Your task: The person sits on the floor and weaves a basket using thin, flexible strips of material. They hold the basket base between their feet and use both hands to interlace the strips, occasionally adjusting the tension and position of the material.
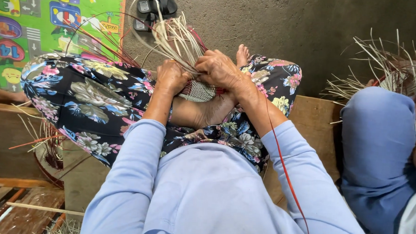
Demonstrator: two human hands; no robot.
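A small half-woven basket (199, 90) of pale and red strips rests on my lap, above my bare foot. Its loose pale strips (174, 36) fan upward and away from me. My left hand (171, 76) grips the basket's left edge, fingers closed on the weave. Over its top right sits my right hand (221, 68), pinching strips against the rim. A long red strip (283, 167) trails from my right wrist down across my sleeve.
A person in blue (379, 152) sits at the right with another unfinished basket (397, 74). A colourful play mat (39, 20) and dark sandals (154, 9) lie on the grey floor. At lower left stand a further basket (49, 154) and a wooden bench (10, 141).
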